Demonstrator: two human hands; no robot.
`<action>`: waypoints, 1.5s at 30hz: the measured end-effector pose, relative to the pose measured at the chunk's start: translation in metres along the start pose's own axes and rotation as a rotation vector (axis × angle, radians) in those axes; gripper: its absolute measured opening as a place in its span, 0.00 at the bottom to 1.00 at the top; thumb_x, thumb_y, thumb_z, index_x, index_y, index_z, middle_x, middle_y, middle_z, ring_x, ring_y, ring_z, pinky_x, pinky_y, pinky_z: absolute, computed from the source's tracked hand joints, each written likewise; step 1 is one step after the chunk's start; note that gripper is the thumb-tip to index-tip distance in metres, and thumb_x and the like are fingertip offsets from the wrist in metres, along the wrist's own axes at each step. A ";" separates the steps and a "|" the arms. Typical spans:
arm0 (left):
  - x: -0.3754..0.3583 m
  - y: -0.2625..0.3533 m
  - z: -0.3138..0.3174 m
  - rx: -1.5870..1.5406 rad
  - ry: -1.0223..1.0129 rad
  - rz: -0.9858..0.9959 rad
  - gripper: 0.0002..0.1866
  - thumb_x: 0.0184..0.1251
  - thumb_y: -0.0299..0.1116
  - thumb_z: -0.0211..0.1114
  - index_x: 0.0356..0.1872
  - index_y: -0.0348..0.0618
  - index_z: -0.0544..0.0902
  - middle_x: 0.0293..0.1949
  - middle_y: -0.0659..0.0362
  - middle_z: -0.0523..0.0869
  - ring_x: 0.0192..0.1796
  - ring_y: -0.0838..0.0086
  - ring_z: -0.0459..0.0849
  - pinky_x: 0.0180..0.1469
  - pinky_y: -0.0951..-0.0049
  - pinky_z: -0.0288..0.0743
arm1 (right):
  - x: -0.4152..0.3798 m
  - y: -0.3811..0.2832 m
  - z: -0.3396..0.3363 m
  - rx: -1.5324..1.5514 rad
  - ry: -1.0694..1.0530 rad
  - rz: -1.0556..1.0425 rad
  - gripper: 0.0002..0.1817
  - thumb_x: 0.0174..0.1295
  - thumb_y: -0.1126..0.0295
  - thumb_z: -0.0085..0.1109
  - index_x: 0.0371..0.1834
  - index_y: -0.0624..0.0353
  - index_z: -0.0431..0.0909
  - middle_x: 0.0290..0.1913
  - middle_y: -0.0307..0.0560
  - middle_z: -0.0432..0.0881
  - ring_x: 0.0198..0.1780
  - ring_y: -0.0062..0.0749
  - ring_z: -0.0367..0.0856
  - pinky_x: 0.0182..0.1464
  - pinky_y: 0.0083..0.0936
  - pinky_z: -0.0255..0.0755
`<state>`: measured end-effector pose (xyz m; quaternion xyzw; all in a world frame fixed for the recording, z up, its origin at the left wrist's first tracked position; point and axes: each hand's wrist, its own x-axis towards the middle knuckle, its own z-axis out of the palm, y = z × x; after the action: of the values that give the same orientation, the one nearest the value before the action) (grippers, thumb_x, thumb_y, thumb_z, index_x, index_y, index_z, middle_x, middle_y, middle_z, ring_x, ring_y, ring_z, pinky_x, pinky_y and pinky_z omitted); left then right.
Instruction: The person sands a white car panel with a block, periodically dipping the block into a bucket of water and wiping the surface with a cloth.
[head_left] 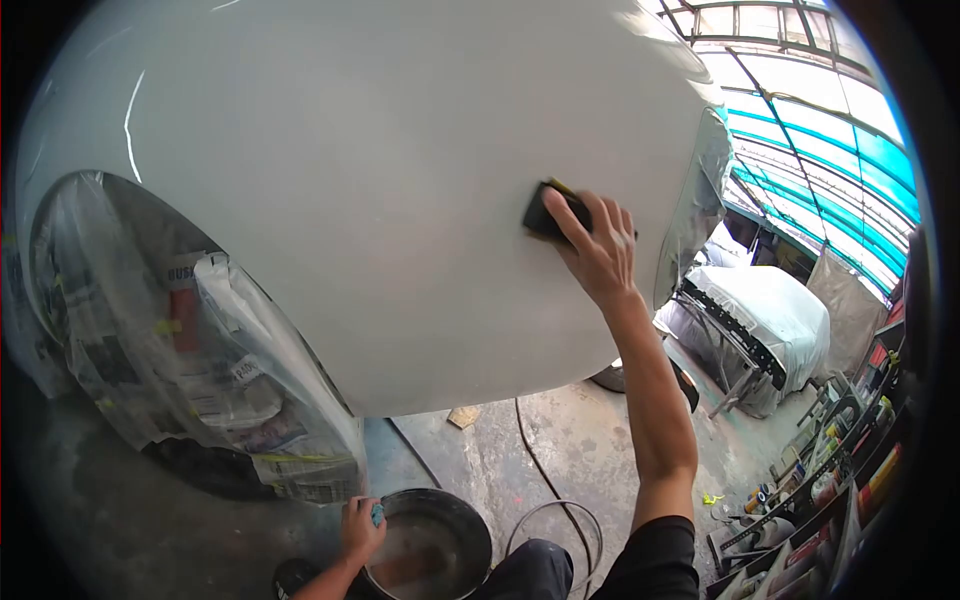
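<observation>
My right hand is wrapped round a black sanding block, which rests against the smooth pale-grey car body panel. A thin yellowish edge shows along the block. Low in the head view, my left hand is closed on a small teal piece, perhaps a cloth or sponge; the fingers cover most of it. That hand is at the left rim of a black bucket on the floor. A brownish patch shows inside the bucket. Left of the panel, the wheel arch is masked with plastic film and newspaper.
A hose runs over the concrete floor beside the bucket. Another car part under white sheeting rests on a stand at right. Shelves of bottles and tools line the right edge. A small tan piece lies below the panel.
</observation>
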<state>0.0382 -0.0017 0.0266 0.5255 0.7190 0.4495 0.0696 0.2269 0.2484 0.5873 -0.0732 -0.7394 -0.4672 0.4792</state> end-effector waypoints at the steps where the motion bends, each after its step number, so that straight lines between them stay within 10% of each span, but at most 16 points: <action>1: -0.001 0.000 -0.001 0.012 0.006 0.010 0.20 0.58 0.29 0.73 0.53 0.46 0.85 0.53 0.49 0.80 0.59 0.46 0.79 0.62 0.50 0.75 | 0.011 -0.009 0.001 -0.002 0.002 0.009 0.42 0.54 0.68 0.78 0.75 0.22 0.76 0.46 0.37 0.82 0.51 0.40 0.83 0.54 0.40 0.75; 7: -0.002 -0.003 0.001 0.035 0.022 0.033 0.21 0.56 0.30 0.75 0.53 0.51 0.84 0.56 0.50 0.80 0.58 0.45 0.80 0.60 0.49 0.77 | 0.130 -0.066 0.039 0.123 0.129 -0.097 0.36 0.62 0.70 0.70 0.74 0.25 0.74 0.40 0.38 0.79 0.43 0.36 0.79 0.46 0.37 0.73; 12: -0.002 -0.007 0.002 0.003 0.011 0.010 0.22 0.55 0.30 0.75 0.53 0.50 0.84 0.57 0.49 0.79 0.58 0.44 0.79 0.61 0.49 0.76 | -0.072 -0.047 0.004 0.039 -0.077 -0.150 0.36 0.55 0.70 0.76 0.70 0.26 0.80 0.50 0.39 0.80 0.48 0.39 0.81 0.51 0.39 0.76; 19: -0.001 0.004 -0.003 -0.005 -0.005 -0.015 0.19 0.58 0.28 0.73 0.52 0.48 0.84 0.55 0.49 0.79 0.59 0.46 0.79 0.61 0.50 0.75 | 0.082 -0.083 0.029 0.009 0.104 0.018 0.35 0.58 0.72 0.69 0.71 0.30 0.79 0.43 0.40 0.78 0.40 0.35 0.79 0.44 0.34 0.74; 26: -0.001 0.001 -0.002 -0.012 0.035 0.026 0.19 0.57 0.28 0.73 0.51 0.48 0.84 0.54 0.49 0.79 0.58 0.46 0.80 0.60 0.50 0.76 | -0.086 -0.069 0.013 0.041 -0.028 -0.108 0.33 0.58 0.70 0.72 0.69 0.28 0.81 0.50 0.43 0.82 0.47 0.39 0.83 0.46 0.33 0.75; 33: -0.003 -0.003 0.003 0.021 0.028 0.018 0.22 0.55 0.29 0.75 0.53 0.51 0.84 0.55 0.50 0.80 0.58 0.47 0.80 0.59 0.51 0.78 | 0.129 -0.097 0.036 0.103 0.122 0.116 0.40 0.60 0.71 0.71 0.77 0.27 0.72 0.40 0.41 0.78 0.41 0.35 0.79 0.44 0.35 0.73; 40: -0.002 -0.005 0.004 0.042 0.048 0.035 0.22 0.54 0.30 0.76 0.53 0.52 0.84 0.56 0.51 0.80 0.57 0.48 0.81 0.58 0.50 0.78 | -0.082 -0.069 0.016 0.036 -0.016 -0.074 0.31 0.58 0.71 0.72 0.66 0.27 0.84 0.49 0.41 0.83 0.48 0.39 0.84 0.47 0.35 0.76; 45: -0.001 0.000 0.001 0.027 0.041 0.040 0.22 0.54 0.29 0.76 0.53 0.51 0.84 0.56 0.50 0.80 0.58 0.47 0.81 0.59 0.51 0.78 | 0.075 -0.090 0.037 0.040 0.103 0.018 0.37 0.61 0.70 0.71 0.75 0.26 0.76 0.43 0.40 0.80 0.44 0.37 0.80 0.43 0.36 0.73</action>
<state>0.0395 -0.0014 0.0261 0.5313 0.7157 0.4517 0.0390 0.1138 0.2015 0.5858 -0.0463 -0.7222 -0.4511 0.5222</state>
